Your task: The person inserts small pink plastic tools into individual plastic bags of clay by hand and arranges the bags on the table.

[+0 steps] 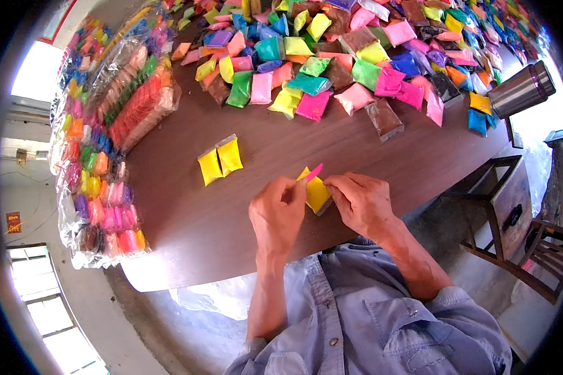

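Near the table's front edge, a yellow packet [318, 194] with a clear rim is between my two hands. My left hand [279, 209] has its fingers closed at the packet's left side. My right hand [361, 201] pinches at the packet's upper right side. A thin pink piece [314, 172] sticks up over the packet between the fingertips; which hand holds it is hard to tell. To the left, two yellow packets [220, 160] lie side by side on the brown table [181, 212], away from both hands.
A large heap of coloured packets [306, 84] covers the table's far side. Bagged packets [106, 194] are stacked along the left edge. A steel flask [522, 90] lies tilted at the far right. Wooden stools [507, 209] stand on the floor at the right.
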`<state>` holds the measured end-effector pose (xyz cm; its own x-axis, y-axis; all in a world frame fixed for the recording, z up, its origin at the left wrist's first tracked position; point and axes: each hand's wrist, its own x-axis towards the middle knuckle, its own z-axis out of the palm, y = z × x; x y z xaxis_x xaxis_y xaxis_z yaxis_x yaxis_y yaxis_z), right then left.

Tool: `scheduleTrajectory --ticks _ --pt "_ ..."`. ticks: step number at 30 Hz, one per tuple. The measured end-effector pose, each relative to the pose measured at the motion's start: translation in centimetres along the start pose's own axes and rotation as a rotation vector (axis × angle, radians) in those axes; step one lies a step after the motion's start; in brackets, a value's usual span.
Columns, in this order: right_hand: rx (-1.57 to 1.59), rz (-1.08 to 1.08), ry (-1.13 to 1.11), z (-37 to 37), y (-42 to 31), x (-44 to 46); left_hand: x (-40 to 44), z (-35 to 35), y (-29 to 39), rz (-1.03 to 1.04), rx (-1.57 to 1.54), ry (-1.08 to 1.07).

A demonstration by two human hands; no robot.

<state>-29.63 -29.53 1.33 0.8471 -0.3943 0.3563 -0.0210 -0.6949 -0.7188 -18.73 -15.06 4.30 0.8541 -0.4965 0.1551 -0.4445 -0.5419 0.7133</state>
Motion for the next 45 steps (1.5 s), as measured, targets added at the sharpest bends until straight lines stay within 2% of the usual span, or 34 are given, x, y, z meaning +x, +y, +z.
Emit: scheduleTrajectory --ticks 7,12,19,27,31,40,42,45 --pt "0.011 -0.002 -0.005 -0.2 0.0 0.1 0.7 0.6 -1.0 0.018 0.032 0.064" --pt "0.014 -0.006 0.0 0.0 0.1 -0.1 1.5 0.2 -1.8 -0.107 -0.033 0.062" --pt "0.025 -0.01 0.02 0.1 0.2 -0.1 0.2 -1.3 -1.8 -0.159 0.023 0.108" --pt "-0.017 0.024 0.009 0.0 -0.1 0.0 -2.6 0.2 -1.2 -0.004 -0.08 0.075" --pt "-0.01 0.025 -0.008 0.0 -0.2 0.1 -1.8 -0.5 -1.0 -0.068 -0.037 0.06" --pt "-0.008 0.012 -0.013 0.1 0.0 0.0 -0.5 -0.7 -2.1 -0.003 -0.063 0.09" --pt "-0.015 0.014 -0.021 0.1 0.0 0.0 -0.3 -0.6 -2.5 -0.129 0.029 0.037" --pt "-0.005 0.01 -0.006 0.0 -0.1 0.1 -0.2 -0.5 -2.9 -0.104 0.008 0.066"
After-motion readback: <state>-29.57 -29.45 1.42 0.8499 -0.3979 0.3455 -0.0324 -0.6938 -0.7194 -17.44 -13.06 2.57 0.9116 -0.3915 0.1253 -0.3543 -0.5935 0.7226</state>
